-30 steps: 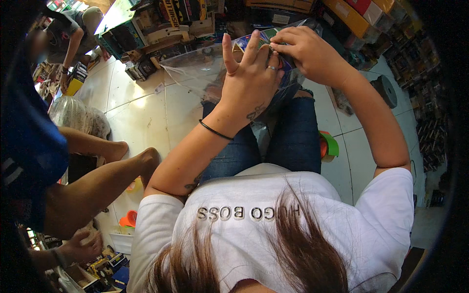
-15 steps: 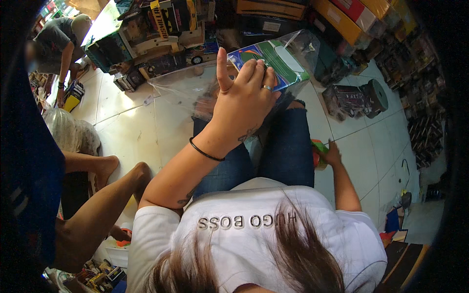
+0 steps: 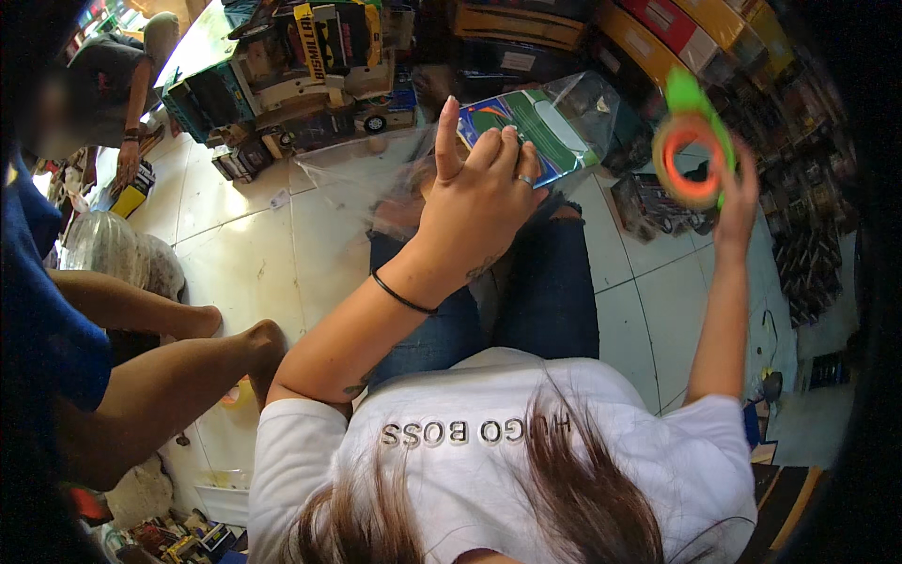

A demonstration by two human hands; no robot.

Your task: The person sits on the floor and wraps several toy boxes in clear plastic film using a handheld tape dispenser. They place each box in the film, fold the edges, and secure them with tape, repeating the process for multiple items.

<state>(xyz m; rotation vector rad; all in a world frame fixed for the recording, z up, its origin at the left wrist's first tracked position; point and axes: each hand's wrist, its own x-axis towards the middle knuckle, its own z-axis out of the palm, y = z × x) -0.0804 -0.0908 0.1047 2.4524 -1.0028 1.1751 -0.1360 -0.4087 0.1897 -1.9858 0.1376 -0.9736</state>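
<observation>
My left hand (image 3: pixel 481 193) is closed over a flat green, blue and white package (image 3: pixel 554 132), with its index finger pointing up and the other fingers bent onto the package. Clear plastic (image 3: pixel 597 99) wraps around the package and spreads off to its left, above my knees. Out to the right, my right hand (image 3: pixel 738 193) is raised, gripping a tape dispenser (image 3: pixel 691 155) with a bright green frame and an orange-cored roll. The dispenser is blurred by motion and stands apart from the package.
Boxed toy vehicles (image 3: pixel 319 94) are stacked beyond my left hand. A plastic-wrapped toy (image 3: pixel 644 202) lies on the tiled floor below the dispenser. Yellow and red boxes (image 3: pixel 676 38) stand at the far right. Another person's bare legs (image 3: pixel 178 376) are close on my left; a second person (image 3: pixel 113 103) bends farther back.
My right hand has swung up from beside my knee with the tape dispenser, to the right of the package. My left hand and the package have shifted slightly right and down.
</observation>
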